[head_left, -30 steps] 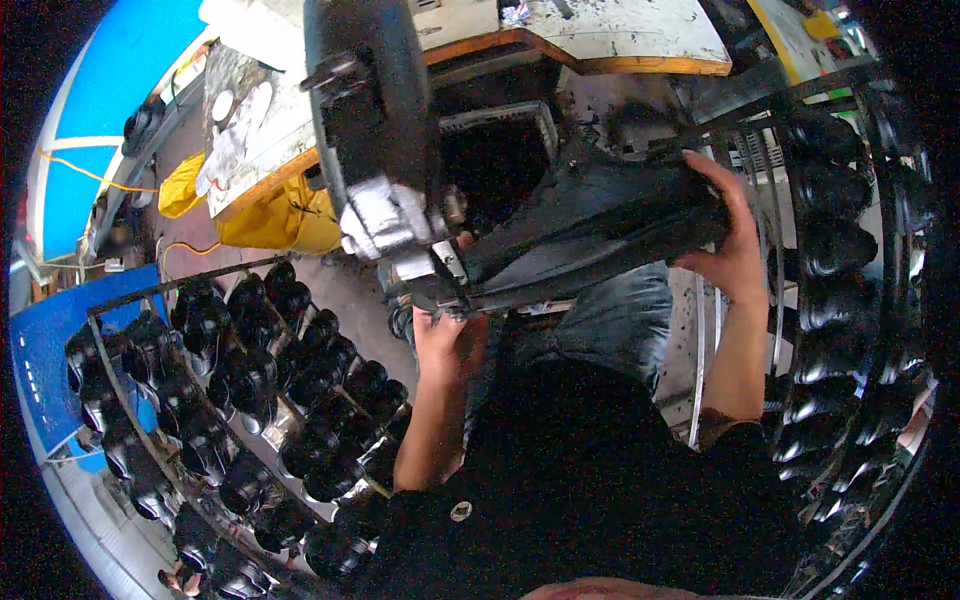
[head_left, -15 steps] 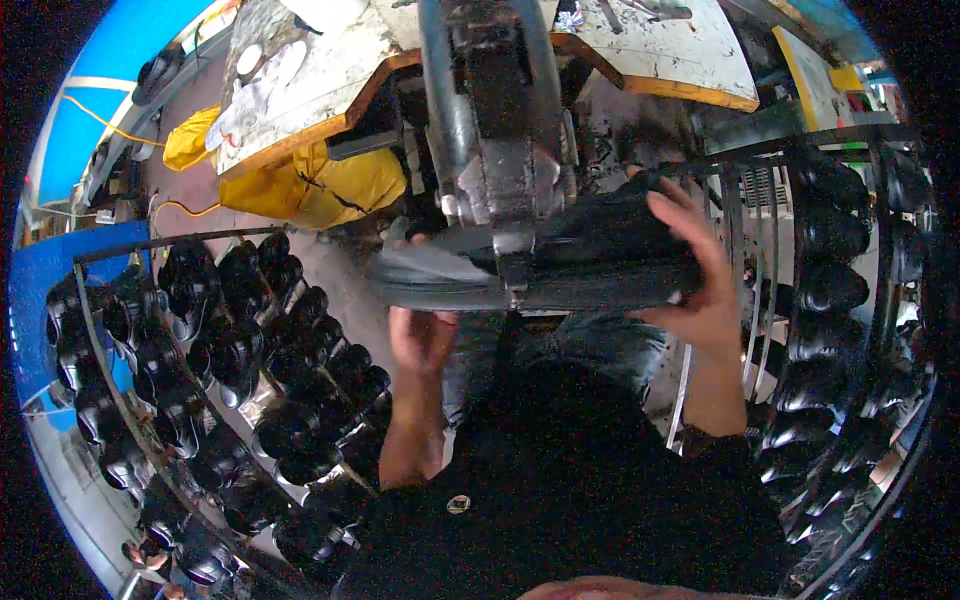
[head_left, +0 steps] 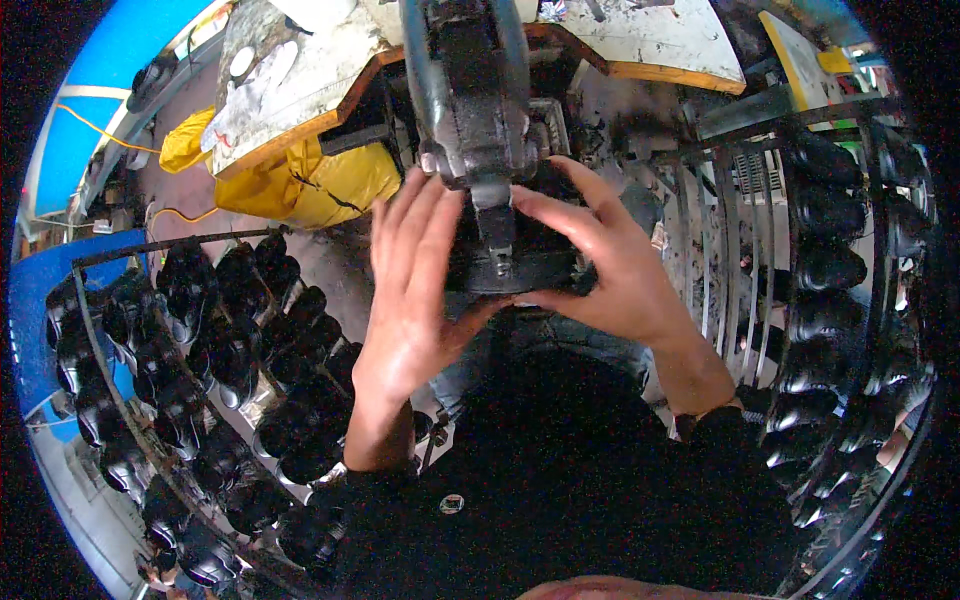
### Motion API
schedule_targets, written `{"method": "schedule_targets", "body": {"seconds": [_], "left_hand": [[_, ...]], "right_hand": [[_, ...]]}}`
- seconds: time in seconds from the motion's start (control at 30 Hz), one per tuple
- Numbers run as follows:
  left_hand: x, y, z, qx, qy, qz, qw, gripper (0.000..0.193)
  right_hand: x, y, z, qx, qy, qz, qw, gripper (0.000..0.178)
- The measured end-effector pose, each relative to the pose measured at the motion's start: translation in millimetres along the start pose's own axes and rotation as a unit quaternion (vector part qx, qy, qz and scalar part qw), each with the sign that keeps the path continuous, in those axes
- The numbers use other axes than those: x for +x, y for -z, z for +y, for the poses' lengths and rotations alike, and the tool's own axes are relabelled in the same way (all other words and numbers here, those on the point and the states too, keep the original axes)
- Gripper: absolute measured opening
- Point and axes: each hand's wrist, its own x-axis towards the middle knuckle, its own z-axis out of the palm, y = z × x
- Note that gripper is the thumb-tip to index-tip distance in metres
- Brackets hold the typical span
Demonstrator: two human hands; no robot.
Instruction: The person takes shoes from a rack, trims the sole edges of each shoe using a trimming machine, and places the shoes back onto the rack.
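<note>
Black shoe sits under the dark metal press head, btwn your palms; left hand flat-open on its side, right hand cupped round it — prob. light, upper soft, sole stiffer; hold by the sides, w/ fingers clear of the head.

Person, own body, head view. Left hand and right hand: both were bare, with no gloves or rings visible. Forearms were uncovered up to dark sleeve cuffs. Torso wore a black top with one small pale round button at the front. Legs wore blue-grey denim trousers, partly hidden.
</note>
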Motion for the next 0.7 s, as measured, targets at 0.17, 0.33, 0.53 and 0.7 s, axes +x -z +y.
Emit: {"method": "schedule_targets", "body": {"seconds": [0.17,0.33,0.53,0.7], "left_hand": [[4.9,-3.4,0.6,-0.17,0.053,-0.011,0.984,0.079],[-17.4,-34.4,-5.6,-0.425,0.218,-0.001,0.878,0.079],[-37.9,-74.7,-16.5,-0.532,0.223,0.086,0.812,0.087],[-60.5,-90.4,-20.3,-0.551,0.269,0.14,0.777,0.087]], "right_hand": [[8.4,5.0,-17.1,-0.071,0.007,-0.018,0.997,0.085],[-8.9,-5.5,18.7,0.014,0.025,0.046,0.999,0.098],[-69.5,-65.9,111.0,0.171,-0.035,0.039,0.984,0.109],[-67.0,-41.1,86.6,0.041,-0.089,-0.107,0.989,0.105]]}}
